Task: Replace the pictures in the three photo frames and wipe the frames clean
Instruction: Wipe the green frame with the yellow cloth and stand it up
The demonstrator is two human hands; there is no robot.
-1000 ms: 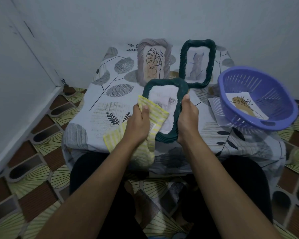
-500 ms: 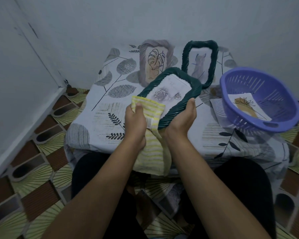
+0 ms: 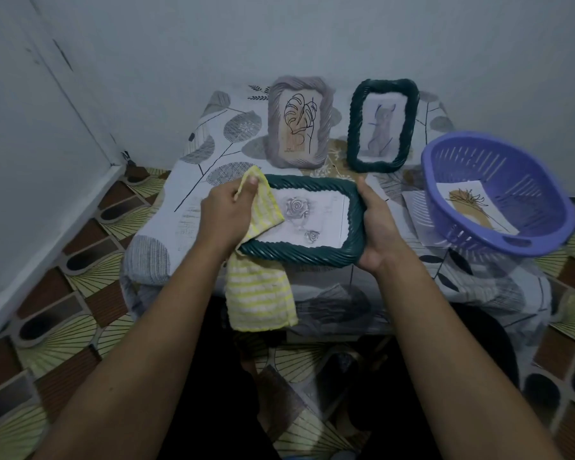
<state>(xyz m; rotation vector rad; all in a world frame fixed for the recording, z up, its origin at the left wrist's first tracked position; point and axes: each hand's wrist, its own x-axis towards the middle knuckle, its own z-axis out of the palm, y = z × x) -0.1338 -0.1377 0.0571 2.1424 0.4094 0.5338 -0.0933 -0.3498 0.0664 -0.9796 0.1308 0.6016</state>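
There are three photo frames, one cloth, one basket and two hands over the counter (image 3: pixel 193 194), which has a leaf-print cover.

At the left, the left hand (image 3: pixel 226 214) pinches a yellow striped cloth (image 3: pixel 259 293) between thumb and fingers and presses it over the left end of the held dark green frame (image 3: pixel 299 255). This frame lies landscape, face up, above the counter's near edge, with a rose picture (image 3: pixel 299 209) inside. Whether it touches the counter cannot be told. The right hand (image 3: pixel 375 230) is clamped on its right end, with the thumb over the rim and the fingers beneath.

Behind it, the grey frame (image 3: pixel 299 122) stands upright with a leaf drawing. Just to its right, apart from it, the second dark green frame (image 3: pixel 382 126) stands upright with a blurred animal figure.

At the far right, the purple basket (image 3: pixel 512 174) holds one picture (image 3: pixel 472 207) of a plant on a tan patch. Loose paper (image 3: pixel 412 207) lies beside its left wall, but the number of sheets is unclear.

The cloth's lower half hangs past the near edge. The two upright frames stand close to the back wall. The basket sits at the right edge, and whether it overhangs cannot be told. Bare counter lies left of the left hand, and a strip of tiled floor (image 3: pixel 90 260) separates the counter from the left wall.
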